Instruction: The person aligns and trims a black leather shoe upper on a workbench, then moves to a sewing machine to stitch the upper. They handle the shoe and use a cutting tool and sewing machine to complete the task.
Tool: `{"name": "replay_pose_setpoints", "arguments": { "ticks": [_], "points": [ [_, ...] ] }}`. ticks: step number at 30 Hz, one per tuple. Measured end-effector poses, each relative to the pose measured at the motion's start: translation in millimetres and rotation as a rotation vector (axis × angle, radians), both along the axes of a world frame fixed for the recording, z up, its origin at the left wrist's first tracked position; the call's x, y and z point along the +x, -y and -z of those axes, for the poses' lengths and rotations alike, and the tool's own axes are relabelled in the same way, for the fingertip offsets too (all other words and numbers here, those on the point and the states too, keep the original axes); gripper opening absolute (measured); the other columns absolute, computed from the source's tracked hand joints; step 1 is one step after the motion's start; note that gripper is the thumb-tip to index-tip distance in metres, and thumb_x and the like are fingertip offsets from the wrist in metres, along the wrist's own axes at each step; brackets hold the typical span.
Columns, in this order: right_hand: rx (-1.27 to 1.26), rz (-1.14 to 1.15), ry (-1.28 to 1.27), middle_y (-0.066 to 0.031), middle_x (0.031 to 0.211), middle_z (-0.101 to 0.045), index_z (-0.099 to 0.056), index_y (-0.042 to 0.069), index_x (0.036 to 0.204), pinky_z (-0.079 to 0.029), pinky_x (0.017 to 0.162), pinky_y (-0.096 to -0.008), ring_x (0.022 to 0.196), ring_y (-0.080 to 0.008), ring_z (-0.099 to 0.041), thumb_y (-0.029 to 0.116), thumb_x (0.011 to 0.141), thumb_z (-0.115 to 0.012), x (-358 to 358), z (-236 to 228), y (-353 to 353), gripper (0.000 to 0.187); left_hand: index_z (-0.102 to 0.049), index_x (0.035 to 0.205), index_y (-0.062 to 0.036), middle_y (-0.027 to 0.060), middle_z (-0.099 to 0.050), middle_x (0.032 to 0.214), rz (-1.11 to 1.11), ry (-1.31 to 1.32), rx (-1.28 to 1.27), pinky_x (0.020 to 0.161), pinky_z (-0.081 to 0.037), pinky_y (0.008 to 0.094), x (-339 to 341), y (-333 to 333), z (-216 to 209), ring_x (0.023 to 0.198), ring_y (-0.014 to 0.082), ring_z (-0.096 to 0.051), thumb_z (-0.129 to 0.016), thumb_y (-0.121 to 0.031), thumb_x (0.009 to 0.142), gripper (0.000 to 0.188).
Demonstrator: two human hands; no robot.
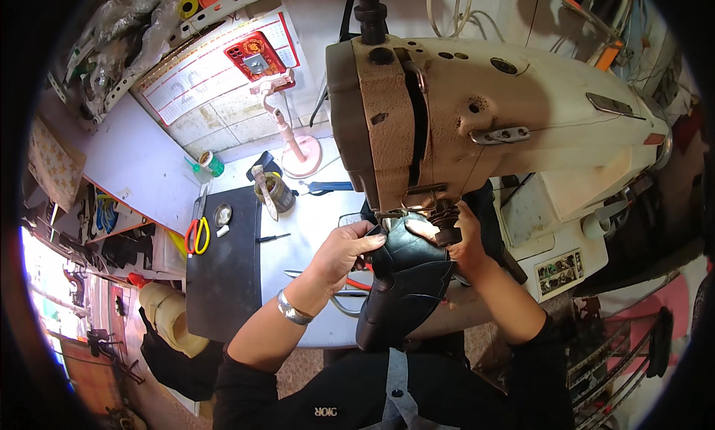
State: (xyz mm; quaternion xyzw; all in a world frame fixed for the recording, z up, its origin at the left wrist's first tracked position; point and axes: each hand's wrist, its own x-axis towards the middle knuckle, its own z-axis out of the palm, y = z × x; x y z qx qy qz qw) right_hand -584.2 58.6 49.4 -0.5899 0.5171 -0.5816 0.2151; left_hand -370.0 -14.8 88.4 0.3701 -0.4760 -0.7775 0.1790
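Observation:
A black leather shoe (408,292) sits under the head of a beige sewing machine (439,117), its upper part at the needle area and its lower part hanging toward me. My left hand (348,253) is closed, thumb and fingers pinching the shoe's left edge. On the other side, my right hand (465,244) curls round the shoe's upper right part, close beside the machine's dark round knob (447,225). That knob and the machine head hide some of its fingers. The needle itself cannot be made out.
Left on the white table lie a black mat (223,288), scissors with red and yellow handles (198,236), a glue jar (277,195) with a brush, and a thin black tool (273,238). Behind stands a pink phone stand (302,156). A tray of small parts (558,273) sits right.

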Motion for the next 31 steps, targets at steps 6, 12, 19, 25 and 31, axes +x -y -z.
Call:
{"name": "replay_pose_setpoints", "arguments": {
  "ticks": [6,12,19,25,31],
  "points": [
    [-0.198,0.102,-0.393,-0.0072,0.092,-0.06,-0.065,0.007,0.079,-0.049,0.09,-0.0401,0.097,-0.0292,-0.06,0.013,0.068,-0.065,-2.6,-7.0,-7.6,0.012,-0.067,0.098,-0.0101,-0.0039,-0.065,0.078,-0.053,0.061,0.012,0.056,-0.036,0.0188,-3.0,-11.5,-10.1,0.064,0.0036,-0.052,-0.067,-0.015,0.089,0.01],
    [-0.064,0.024,-0.246,-0.0075,0.092,-0.06,-0.066,0.008,0.081,-0.049,0.082,-0.0377,0.095,-0.0298,-0.06,0.015,0.068,-0.067,-6.3,-3.1,-4.1,0.015,-0.062,0.1,-0.0031,0.0018,-0.065,0.08,-0.118,0.039,0.169,0.052,-0.042,0.0174,-4.6,-15.8,-13.8,0.059,0.0066,-0.054,-0.062,-0.007,0.091,0.01],
    [-0.164,-0.101,-0.162,-0.0087,0.088,-0.059,-0.067,0.008,0.084,-0.048,0.078,-0.0371,0.093,-0.0312,-0.059,0.017,0.067,-0.071,-12.4,-6.8,3.2,0.019,-0.064,0.093,-0.0029,-0.0007,-0.059,0.071,-0.131,0.086,0.131,0.045,-0.032,0.0178,-8.6,-20.5,-16.2,0.051,0.004,-0.044,-0.063,-0.013,0.092,0.01],
    [-0.1,-0.174,-0.143,-0.009,0.08,-0.051,-0.067,0.008,0.085,-0.046,0.076,-0.0359,0.088,-0.0312,-0.057,0.019,0.067,-0.072,-20.5,-11.0,4.0,0.022,-0.061,0.093,-0.0033,0.0017,-0.062,0.072,-0.15,0.038,0.187,0.046,-0.036,0.0183,-10.2,-25.6,-13.0,0.053,0.0053,-0.049,-0.062,-0.014,0.092,0.011],
    [-0.043,-0.188,-0.082,-0.0096,0.081,-0.051,-0.067,0.007,0.087,-0.046,0.078,-0.0361,0.091,-0.0304,-0.057,0.021,0.069,-0.072,-19.4,-7.6,2.5,0.024,-0.061,0.09,-0.0031,0.0035,-0.064,0.074,-0.219,0.04,0.179,0.043,-0.03,0.0181,-12.2,-30.1,-10.7,0.051,0.0045,-0.048,-0.063,-0.016,0.091,0.013]
  ]
}}
